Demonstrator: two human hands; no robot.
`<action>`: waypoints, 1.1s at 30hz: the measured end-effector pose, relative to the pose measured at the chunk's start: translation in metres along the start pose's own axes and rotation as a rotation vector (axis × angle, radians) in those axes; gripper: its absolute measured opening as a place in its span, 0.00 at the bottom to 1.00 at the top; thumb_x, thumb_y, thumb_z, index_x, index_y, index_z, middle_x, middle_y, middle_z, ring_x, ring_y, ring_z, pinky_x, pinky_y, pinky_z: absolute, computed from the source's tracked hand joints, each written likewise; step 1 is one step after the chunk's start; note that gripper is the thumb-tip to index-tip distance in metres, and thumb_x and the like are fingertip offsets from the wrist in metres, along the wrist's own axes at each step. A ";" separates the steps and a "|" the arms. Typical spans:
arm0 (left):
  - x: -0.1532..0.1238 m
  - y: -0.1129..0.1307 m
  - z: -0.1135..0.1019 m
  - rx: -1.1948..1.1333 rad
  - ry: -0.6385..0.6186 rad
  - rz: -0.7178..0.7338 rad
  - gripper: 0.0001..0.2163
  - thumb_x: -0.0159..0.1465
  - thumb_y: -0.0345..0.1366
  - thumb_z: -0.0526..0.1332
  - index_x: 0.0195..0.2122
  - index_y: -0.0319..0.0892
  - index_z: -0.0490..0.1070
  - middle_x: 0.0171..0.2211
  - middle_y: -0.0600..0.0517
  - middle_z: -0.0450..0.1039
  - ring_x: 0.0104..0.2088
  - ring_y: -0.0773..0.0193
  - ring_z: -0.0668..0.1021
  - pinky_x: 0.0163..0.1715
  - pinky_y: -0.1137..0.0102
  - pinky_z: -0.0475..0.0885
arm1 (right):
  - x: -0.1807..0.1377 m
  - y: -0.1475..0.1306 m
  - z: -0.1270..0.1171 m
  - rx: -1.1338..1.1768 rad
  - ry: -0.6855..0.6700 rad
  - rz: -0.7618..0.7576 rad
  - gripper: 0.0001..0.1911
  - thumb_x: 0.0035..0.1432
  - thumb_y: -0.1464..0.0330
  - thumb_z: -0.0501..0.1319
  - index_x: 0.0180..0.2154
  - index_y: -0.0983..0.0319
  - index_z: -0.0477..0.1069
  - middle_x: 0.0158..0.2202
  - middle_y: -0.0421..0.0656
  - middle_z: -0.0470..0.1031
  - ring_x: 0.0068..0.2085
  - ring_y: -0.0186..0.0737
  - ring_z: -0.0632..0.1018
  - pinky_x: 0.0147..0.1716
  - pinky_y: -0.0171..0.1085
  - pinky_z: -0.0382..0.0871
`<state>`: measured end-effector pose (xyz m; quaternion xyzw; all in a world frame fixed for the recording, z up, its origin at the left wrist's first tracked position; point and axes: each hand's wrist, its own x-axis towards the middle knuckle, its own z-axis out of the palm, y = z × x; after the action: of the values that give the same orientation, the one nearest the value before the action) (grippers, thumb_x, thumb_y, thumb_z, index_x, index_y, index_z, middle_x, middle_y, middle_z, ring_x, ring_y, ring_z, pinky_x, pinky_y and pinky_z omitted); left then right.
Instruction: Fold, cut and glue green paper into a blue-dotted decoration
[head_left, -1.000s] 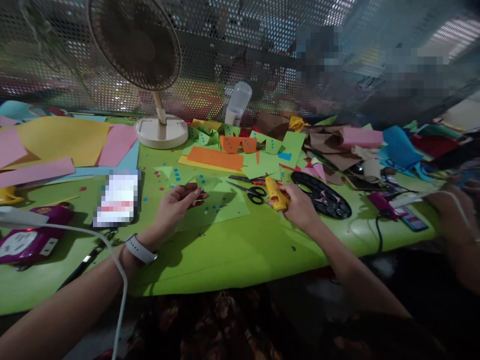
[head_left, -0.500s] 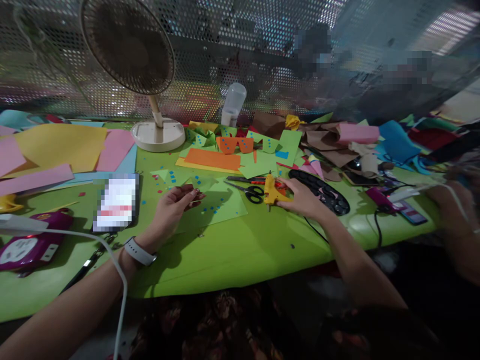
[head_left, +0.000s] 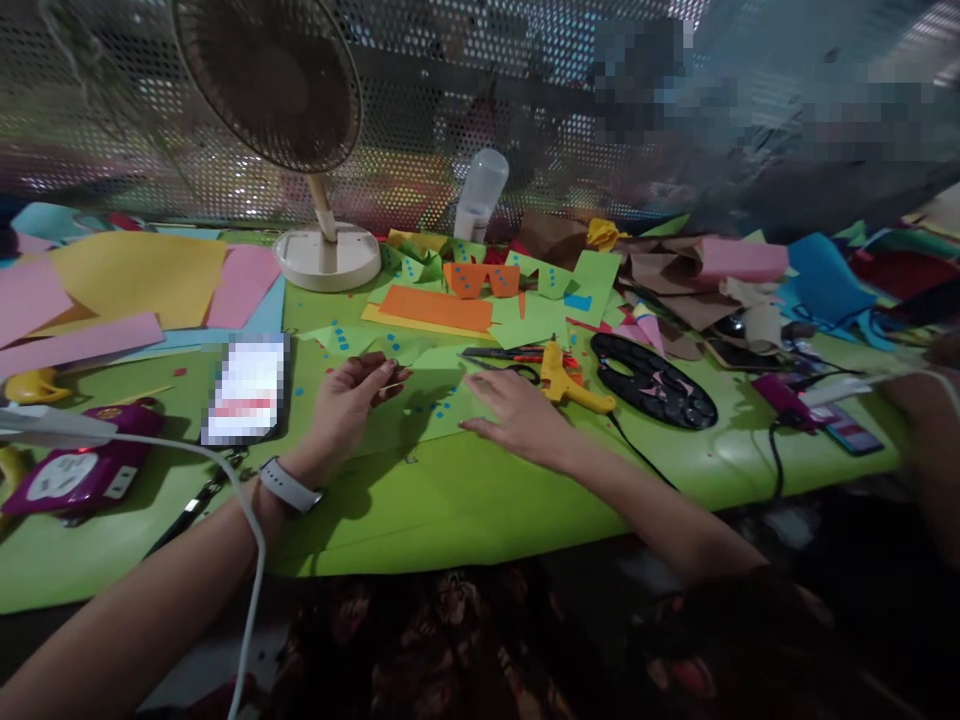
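Observation:
My left hand [head_left: 352, 400], with a pale band at its wrist, is closed in a pinch on a thin pale stick [head_left: 393, 385] above a light green paper sheet [head_left: 450, 425]. Small blue paper bits [head_left: 437, 409] lie scattered on that sheet. With its fingers apart and nothing in them, my right hand [head_left: 510, 410] hovers over the sheet's right side. It partly hides black-handled scissors [head_left: 525, 372]. A yellow glue gun [head_left: 566, 378] stands just right of my right hand, its black cord trailing off to the right.
A white fan [head_left: 330, 255] stands at the back left, near a phone [head_left: 247, 390] and a purple power strip [head_left: 82, 455]. Orange paper glasses [head_left: 480, 280] lie behind orange paper [head_left: 439, 308]. A black palette [head_left: 652, 380] lies right. A white cable [head_left: 255, 580] crosses my left arm.
My right hand has let go of the glue gun and moved left toward the green sheet. The left hand keeps its pinch in about the same place. The view has shifted slightly.

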<state>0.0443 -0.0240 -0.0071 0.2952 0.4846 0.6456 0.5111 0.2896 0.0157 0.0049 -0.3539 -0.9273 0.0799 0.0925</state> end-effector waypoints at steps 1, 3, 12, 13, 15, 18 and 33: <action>0.000 0.000 0.000 -0.002 0.001 -0.004 0.09 0.55 0.33 0.71 0.35 0.41 0.73 0.35 0.51 0.79 0.36 0.64 0.83 0.40 0.68 0.76 | 0.004 -0.005 0.006 -0.019 -0.044 0.003 0.39 0.65 0.45 0.48 0.66 0.65 0.58 0.64 0.56 0.64 0.63 0.59 0.65 0.60 0.57 0.61; 0.001 0.000 0.000 -0.003 -0.013 -0.010 0.10 0.55 0.33 0.71 0.36 0.41 0.73 0.35 0.51 0.79 0.36 0.63 0.83 0.39 0.68 0.76 | 0.009 -0.009 0.014 -0.044 -0.100 0.010 0.43 0.64 0.42 0.46 0.68 0.64 0.54 0.68 0.56 0.58 0.66 0.62 0.61 0.61 0.59 0.59; -0.002 -0.002 0.002 -0.021 -0.052 -0.028 0.13 0.52 0.35 0.73 0.37 0.39 0.75 0.34 0.50 0.79 0.35 0.62 0.83 0.38 0.69 0.77 | 0.014 -0.008 0.021 -0.079 -0.101 0.022 0.44 0.63 0.40 0.43 0.64 0.67 0.63 0.69 0.56 0.55 0.69 0.60 0.56 0.65 0.59 0.52; -0.002 -0.002 0.002 -0.022 -0.051 -0.031 0.14 0.52 0.35 0.74 0.37 0.39 0.75 0.34 0.50 0.79 0.35 0.62 0.83 0.38 0.69 0.77 | 0.014 -0.007 0.021 -0.044 -0.097 0.022 0.44 0.63 0.40 0.44 0.64 0.66 0.63 0.69 0.56 0.55 0.69 0.60 0.56 0.65 0.59 0.51; -0.001 -0.003 0.002 -0.030 -0.047 -0.034 0.14 0.52 0.35 0.74 0.37 0.38 0.74 0.33 0.50 0.79 0.35 0.63 0.83 0.38 0.70 0.77 | 0.012 -0.005 0.018 0.100 -0.077 0.050 0.41 0.63 0.41 0.46 0.64 0.62 0.63 0.70 0.52 0.52 0.70 0.60 0.54 0.66 0.62 0.48; -0.001 -0.004 0.001 -0.042 -0.048 -0.037 0.14 0.52 0.35 0.74 0.37 0.37 0.74 0.33 0.50 0.80 0.34 0.63 0.83 0.38 0.70 0.77 | 0.011 0.000 0.010 0.504 0.024 0.165 0.35 0.65 0.43 0.47 0.64 0.56 0.63 0.71 0.45 0.52 0.70 0.54 0.53 0.67 0.61 0.45; -0.008 -0.007 0.005 -0.104 -0.092 -0.148 0.09 0.57 0.30 0.71 0.37 0.39 0.73 0.35 0.49 0.81 0.36 0.62 0.83 0.40 0.68 0.77 | 0.027 -0.038 -0.001 1.001 0.135 0.257 0.30 0.66 0.45 0.47 0.63 0.49 0.64 0.72 0.35 0.47 0.72 0.45 0.48 0.69 0.57 0.39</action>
<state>0.0533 -0.0297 -0.0112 0.2609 0.4470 0.6163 0.5935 0.2459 0.0062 0.0166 -0.3815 -0.7165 0.5013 0.2995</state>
